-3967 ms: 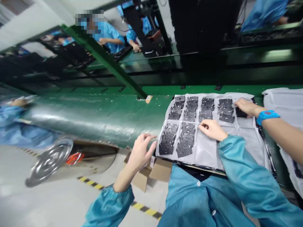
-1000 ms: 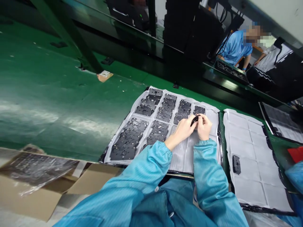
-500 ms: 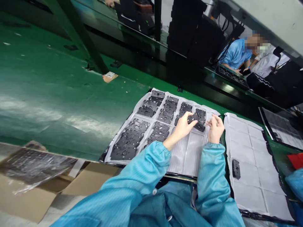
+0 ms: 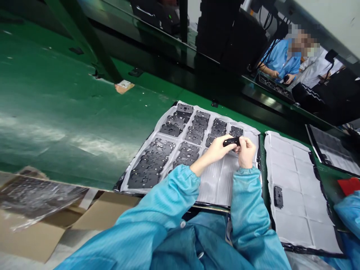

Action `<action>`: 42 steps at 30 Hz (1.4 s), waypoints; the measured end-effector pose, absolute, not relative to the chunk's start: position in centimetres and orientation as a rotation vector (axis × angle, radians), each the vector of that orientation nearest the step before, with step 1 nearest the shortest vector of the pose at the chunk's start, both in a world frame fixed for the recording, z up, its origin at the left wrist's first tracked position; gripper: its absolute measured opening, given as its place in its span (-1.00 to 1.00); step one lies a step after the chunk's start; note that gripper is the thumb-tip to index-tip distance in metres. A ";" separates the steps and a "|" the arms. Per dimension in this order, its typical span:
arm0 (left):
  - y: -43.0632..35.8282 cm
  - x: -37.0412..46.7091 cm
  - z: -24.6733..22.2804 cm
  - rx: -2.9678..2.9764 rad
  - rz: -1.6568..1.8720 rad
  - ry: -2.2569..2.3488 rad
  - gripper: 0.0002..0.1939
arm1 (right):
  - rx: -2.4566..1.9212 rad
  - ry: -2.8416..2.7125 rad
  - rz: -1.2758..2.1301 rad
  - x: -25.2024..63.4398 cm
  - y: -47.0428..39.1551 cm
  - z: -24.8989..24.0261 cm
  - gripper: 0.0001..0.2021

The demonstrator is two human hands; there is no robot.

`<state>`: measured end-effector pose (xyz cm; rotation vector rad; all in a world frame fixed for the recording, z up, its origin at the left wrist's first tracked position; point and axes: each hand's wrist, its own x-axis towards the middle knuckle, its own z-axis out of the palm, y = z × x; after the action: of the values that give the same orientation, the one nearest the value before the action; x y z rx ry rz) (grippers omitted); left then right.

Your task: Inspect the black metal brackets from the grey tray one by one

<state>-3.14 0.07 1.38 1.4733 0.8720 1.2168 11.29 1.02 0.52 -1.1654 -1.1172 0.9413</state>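
Observation:
A small black part [image 4: 231,141] is held above the left tray, its narrow edge facing me. My left hand [image 4: 218,148] grips its left end between thumb and fingers. At its right end, my right hand [image 4: 247,151] pinches the part with bent fingers. Below them lies a tray lined with white sheet [image 4: 215,180], with several black flat parts [image 4: 146,168] heaped in its compartments. On the lined tray to the right [image 4: 295,168] rests a single black part [image 4: 278,197].
A green post [image 4: 87,41] stands on the green table [image 4: 70,112]. Below left is an open cardboard box [image 4: 30,232] with clear plastic. Across the bench sits a person in blue [image 4: 281,60]. Another tray [image 4: 334,146] lies at the far right.
My right hand has moved left and now touches the part that my left hand holds. The part has turned from its flat face to its narrow edge. The view has shifted slightly.

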 end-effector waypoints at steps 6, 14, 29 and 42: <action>0.1 -3.1 1.2 1.453 1.204 0.832 -0.82 | -1.145 -1.197 0.948 11.6 0.9 0.6 -0.77; 0.3 -3.1 1.1 1.436 1.192 0.754 -0.83 | -1.103 -1.176 0.930 11.6 0.9 0.3 -0.85; 0.2 -2.8 0.8 1.428 1.186 0.759 -0.79 | -1.124 -1.080 0.932 11.1 0.9 0.5 -0.85; 0.2 -2.2 1.3 0.795 1.400 0.772 -0.71 | -1.106 -1.052 0.903 10.1 0.7 0.4 -0.75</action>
<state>-2.21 0.18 1.31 0.7953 0.7719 1.4004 10.06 0.75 0.45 -1.1060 -1.0522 0.9029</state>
